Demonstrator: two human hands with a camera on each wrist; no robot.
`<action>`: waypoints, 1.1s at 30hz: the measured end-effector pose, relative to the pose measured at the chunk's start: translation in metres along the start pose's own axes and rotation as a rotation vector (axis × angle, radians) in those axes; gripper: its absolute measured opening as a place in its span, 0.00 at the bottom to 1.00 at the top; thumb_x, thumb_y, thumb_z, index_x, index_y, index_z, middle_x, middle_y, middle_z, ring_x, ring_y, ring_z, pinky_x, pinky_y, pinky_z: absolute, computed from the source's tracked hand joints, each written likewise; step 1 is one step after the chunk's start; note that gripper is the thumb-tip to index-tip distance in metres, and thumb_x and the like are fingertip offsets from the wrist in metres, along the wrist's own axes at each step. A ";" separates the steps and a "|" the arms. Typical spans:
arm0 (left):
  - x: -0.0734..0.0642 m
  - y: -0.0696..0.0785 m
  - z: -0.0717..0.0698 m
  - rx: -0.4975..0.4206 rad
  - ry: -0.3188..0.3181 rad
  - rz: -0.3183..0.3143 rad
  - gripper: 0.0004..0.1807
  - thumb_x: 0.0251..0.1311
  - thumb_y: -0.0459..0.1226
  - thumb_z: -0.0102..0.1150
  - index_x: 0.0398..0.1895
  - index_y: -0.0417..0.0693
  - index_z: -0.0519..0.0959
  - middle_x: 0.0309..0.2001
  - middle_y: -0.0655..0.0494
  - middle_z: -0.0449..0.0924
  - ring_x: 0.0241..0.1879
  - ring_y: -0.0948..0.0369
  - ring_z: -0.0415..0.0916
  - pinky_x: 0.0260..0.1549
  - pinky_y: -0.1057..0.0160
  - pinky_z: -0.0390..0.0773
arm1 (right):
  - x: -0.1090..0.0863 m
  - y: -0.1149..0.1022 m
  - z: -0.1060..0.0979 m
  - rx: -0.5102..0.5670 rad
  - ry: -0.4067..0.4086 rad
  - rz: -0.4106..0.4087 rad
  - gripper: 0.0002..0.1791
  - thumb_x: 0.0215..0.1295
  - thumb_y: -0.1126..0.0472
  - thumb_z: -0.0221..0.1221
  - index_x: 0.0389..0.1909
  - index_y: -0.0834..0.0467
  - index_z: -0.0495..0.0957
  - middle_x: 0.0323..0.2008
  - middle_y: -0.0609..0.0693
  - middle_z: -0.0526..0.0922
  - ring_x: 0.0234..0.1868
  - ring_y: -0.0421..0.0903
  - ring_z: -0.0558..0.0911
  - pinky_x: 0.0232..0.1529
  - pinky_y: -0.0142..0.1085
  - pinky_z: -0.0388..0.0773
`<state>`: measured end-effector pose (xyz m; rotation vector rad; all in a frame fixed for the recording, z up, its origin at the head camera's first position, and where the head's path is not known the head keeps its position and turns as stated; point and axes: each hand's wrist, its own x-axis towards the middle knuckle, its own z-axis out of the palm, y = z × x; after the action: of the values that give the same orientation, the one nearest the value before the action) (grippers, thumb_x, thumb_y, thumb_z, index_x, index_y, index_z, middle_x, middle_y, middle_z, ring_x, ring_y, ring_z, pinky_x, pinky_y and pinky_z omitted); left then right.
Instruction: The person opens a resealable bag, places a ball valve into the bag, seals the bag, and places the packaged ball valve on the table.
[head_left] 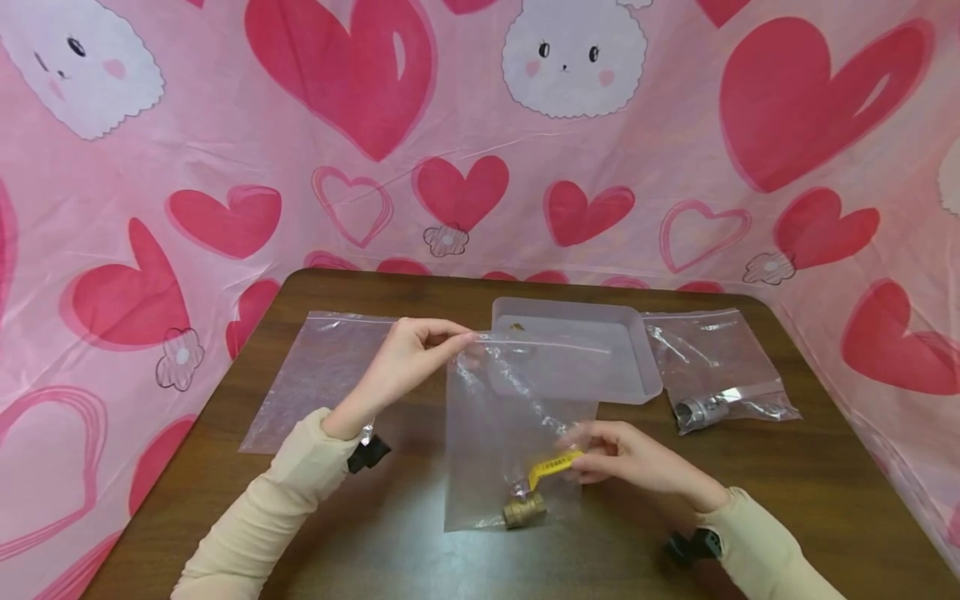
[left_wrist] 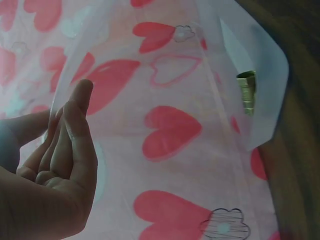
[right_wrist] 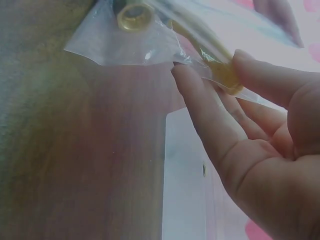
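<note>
My left hand [head_left: 411, 360] pinches the top corner of a clear zip bag [head_left: 480, 442], which hangs upright over the table. Inside it, at the bottom, sits a brass ball valve [head_left: 525, 510] with a yellow lever handle [head_left: 555, 467]. At the bag's right side, my right hand [head_left: 626, 457] grips the end of that handle through the plastic, thumb on one side and fingers on the other. The right wrist view shows the valve's round brass opening [right_wrist: 135, 19] through the film. In the left wrist view the left fingers [left_wrist: 82, 132] hold the bag's edge.
A translucent plastic tray [head_left: 648, 371] stands behind the bag, with a small brass fitting [left_wrist: 246, 92] in it. On the right lies a zip bag [head_left: 731, 350] holding a metal pipe fitting [head_left: 699, 413]. Another flat zip bag [head_left: 311, 367] lies at left. A heart-patterned cloth surrounds the table.
</note>
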<state>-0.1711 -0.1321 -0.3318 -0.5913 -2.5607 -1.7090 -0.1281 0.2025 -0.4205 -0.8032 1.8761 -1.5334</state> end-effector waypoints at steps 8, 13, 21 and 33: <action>0.011 -0.034 0.009 0.034 -0.073 -0.018 0.09 0.61 0.39 0.67 0.40 0.43 0.88 0.33 0.47 0.89 0.28 0.64 0.85 0.30 0.67 0.83 | -0.017 -0.001 0.000 0.106 -0.027 0.060 0.20 0.74 0.68 0.52 0.60 0.77 0.65 0.47 0.69 0.82 0.46 0.47 0.88 0.44 0.40 0.85; 0.013 -0.049 0.016 0.128 -0.081 0.022 0.08 0.58 0.42 0.70 0.36 0.48 0.88 0.32 0.54 0.89 0.29 0.59 0.85 0.29 0.67 0.81 | -0.026 -0.003 -0.001 0.130 -0.036 0.080 0.22 0.74 0.68 0.51 0.61 0.79 0.63 0.48 0.71 0.81 0.46 0.45 0.88 0.44 0.39 0.85; 0.011 -0.058 0.024 0.174 -0.125 0.013 0.09 0.57 0.45 0.71 0.35 0.51 0.88 0.30 0.57 0.89 0.30 0.63 0.85 0.32 0.68 0.80 | -0.041 -0.005 -0.002 0.122 -0.030 0.124 0.22 0.74 0.68 0.50 0.63 0.76 0.61 0.47 0.64 0.84 0.45 0.45 0.88 0.43 0.39 0.86; 0.008 -0.057 0.030 0.240 -0.164 0.040 0.09 0.55 0.48 0.72 0.31 0.53 0.88 0.28 0.62 0.88 0.26 0.72 0.80 0.29 0.70 0.78 | -0.062 -0.007 -0.005 0.136 -0.018 0.130 0.26 0.75 0.69 0.49 0.66 0.78 0.55 0.45 0.58 0.85 0.46 0.47 0.88 0.44 0.42 0.85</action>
<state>-0.1907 -0.1219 -0.3931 -0.7911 -2.7861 -1.3644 -0.0910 0.2511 -0.4093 -0.6201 1.7535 -1.5483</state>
